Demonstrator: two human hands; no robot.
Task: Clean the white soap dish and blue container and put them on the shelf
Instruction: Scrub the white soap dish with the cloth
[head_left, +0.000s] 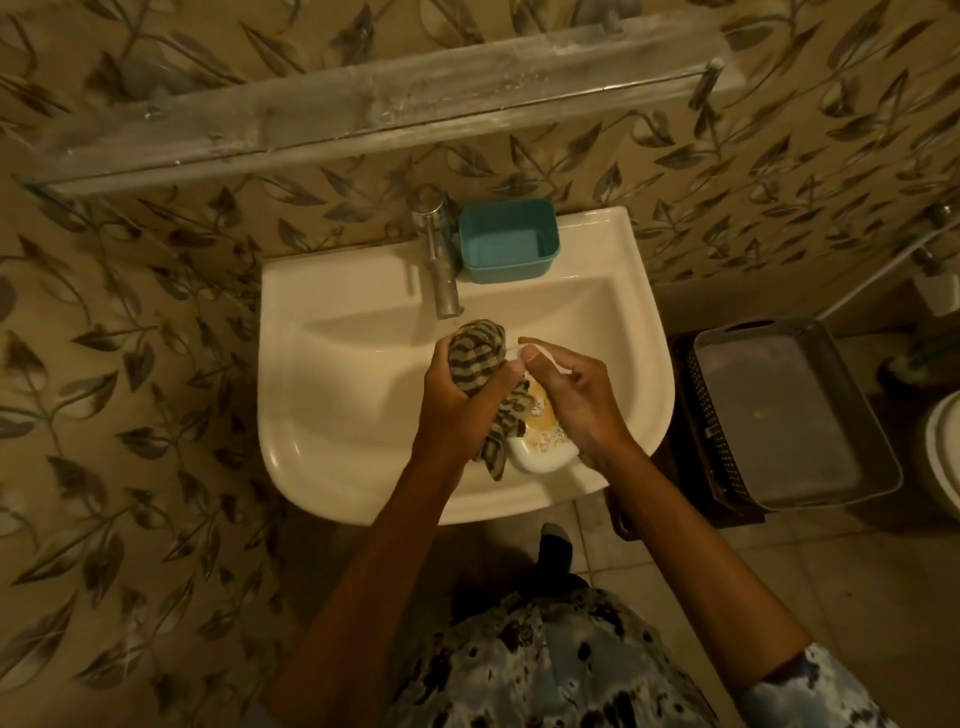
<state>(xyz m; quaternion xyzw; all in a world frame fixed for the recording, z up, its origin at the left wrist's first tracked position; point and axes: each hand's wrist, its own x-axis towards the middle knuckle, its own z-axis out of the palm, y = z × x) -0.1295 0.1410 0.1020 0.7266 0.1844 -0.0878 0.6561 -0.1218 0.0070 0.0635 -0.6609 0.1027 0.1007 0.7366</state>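
A white washbasin (322, 395) fixed to the leaf-patterned wall (130, 364) carries a chrome tap (439, 260) on its back ledge. Just to the tap's right on that ledge, a blue container (506, 244) stands upright with its top open. Above the basin a streaked glass shelf (363, 114) runs along the wall, and on the tiled floor (779, 561) to the basin's right stands a dark perforated basket (696, 415) with a grey plastic tray (779, 415) resting on top.
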